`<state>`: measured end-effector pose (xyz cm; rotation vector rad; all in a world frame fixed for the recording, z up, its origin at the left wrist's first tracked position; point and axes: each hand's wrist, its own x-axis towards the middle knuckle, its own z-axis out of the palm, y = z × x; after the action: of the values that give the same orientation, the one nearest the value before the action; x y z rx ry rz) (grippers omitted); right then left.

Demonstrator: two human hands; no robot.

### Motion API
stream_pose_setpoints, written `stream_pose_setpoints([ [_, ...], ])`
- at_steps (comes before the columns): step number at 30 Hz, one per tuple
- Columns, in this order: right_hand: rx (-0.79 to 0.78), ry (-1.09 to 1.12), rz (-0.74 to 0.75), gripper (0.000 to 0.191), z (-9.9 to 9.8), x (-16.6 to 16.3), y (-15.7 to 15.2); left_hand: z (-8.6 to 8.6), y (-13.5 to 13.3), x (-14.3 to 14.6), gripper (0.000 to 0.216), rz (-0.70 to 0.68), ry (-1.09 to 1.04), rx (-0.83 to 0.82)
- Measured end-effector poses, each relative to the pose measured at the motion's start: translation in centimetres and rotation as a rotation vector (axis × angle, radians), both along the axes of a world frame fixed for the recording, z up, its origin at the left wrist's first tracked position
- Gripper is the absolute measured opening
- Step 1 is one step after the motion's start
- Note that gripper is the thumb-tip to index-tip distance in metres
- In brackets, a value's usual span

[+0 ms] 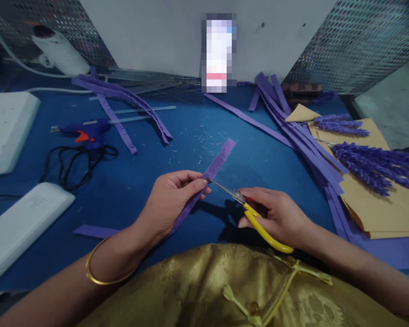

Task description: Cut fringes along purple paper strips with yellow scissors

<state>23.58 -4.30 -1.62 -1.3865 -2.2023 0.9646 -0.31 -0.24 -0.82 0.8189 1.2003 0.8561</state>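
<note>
Between thumb and fingers, my left hand pinches a purple crepe paper strip. The strip's upper end sticks out past the fingers and shows rows of fine cuts along it; the rest trails down under my left wrist. My right hand grips yellow-handled scissors. The scissor blades point left, and their tips meet the strip's edge right by my left thumb. Whether the blades are fully closed I cannot tell.
A blue glue gun with a coiled black cord and white power strips lie left. Purple strips are heaped right, beside purple flower sprigs on brown paper. A blurred phone leans at the back.
</note>
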Motion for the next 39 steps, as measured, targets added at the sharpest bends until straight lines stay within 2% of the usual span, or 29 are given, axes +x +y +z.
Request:
stream_pose_setpoints([
  [12, -0.048, 0.036, -0.011, 0.049, 0.4, 0.1, 0.0, -0.1, 0.1, 0.0, 0.012, 0.022, -0.058, -0.073],
  [27, -0.037, 0.039, 0.009, 0.054, 0.5, -0.1, 0.2, -0.1, 0.4, -0.3, 0.011, -0.027, -0.069, -0.047],
  [34, 0.047, 0.092, -0.072, 0.048, 1.3, -0.1, 0.8, 1.8, 1.5, 0.1, 0.013, -0.027, -0.057, 0.126],
  [39, 0.085, 0.092, -0.085, 0.038, 3.6, 0.0, 2.8, 4.3, 3.4, 0.5, 0.013, 0.001, -0.014, 0.285],
])
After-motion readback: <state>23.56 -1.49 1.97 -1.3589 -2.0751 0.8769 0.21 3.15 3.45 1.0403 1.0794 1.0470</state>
